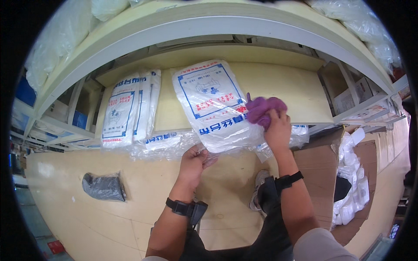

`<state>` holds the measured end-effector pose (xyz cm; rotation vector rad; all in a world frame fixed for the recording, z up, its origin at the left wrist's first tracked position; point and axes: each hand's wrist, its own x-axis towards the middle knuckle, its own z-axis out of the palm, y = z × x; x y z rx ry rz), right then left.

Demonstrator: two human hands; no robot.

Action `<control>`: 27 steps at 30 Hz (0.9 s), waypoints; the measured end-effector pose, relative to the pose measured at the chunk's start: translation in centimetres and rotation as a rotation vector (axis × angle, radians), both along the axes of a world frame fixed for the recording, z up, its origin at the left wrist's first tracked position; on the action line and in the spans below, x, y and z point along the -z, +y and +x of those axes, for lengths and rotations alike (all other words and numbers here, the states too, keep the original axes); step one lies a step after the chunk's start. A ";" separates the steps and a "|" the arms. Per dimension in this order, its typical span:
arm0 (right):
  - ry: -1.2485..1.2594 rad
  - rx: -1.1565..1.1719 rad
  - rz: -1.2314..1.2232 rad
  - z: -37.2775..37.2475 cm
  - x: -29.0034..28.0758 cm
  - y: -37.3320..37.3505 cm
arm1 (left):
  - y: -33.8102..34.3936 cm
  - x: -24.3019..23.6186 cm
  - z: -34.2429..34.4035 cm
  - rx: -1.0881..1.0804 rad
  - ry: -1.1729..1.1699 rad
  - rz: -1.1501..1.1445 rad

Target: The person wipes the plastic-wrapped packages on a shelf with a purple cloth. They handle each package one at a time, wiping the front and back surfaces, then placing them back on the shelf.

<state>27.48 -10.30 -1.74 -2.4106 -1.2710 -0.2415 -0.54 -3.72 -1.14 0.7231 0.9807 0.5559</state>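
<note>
A flat white plastic package [213, 100] with blue and red print lies tilted on the yellowish shelf, its near edge hanging toward me. My left hand [194, 163] pinches the clear plastic at its near left corner. A bunched purple cloth [263, 109] is in my right hand [278, 128], over the package's right edge. To the left, similar white packages [122, 108] lie stacked and overlapping. Beneath the package's near edge, more clear-wrapped packages [167, 143] with blue print show in part.
A pale shelf board [217, 26] arches overhead across the far side. An open cardboard box [313, 163] with white wrapped bundles [353, 187] stands on the floor at right. A dark grey wrapped package [103, 187] lies on the floor at left. My shoe [260, 187] shows below.
</note>
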 end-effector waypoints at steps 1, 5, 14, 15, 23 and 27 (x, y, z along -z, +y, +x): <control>-0.015 0.077 -0.023 0.8 0.1 -0.2 | 0.0 -0.1 0.0 0.011 0.018 -0.003; 0.175 -0.020 0.027 0.4 -1.9 -0.5 | 0.0 -0.3 -0.2 0.004 0.111 0.016; 0.435 -0.570 0.273 -6.5 -3.0 0.1 | -0.4 0.1 1.2 0.156 0.227 0.094; 0.390 -0.661 0.146 -7.4 -2.5 0.0 | -0.5 0.7 1.1 0.156 0.213 0.119; 0.109 0.043 -0.012 2.0 -1.2 -1.0 | 0.3 0.8 0.5 0.208 0.312 0.115; 0.312 0.107 0.221 2.6 -2.4 -1.2 | 0.8 2.0 -0.1 0.044 0.293 0.270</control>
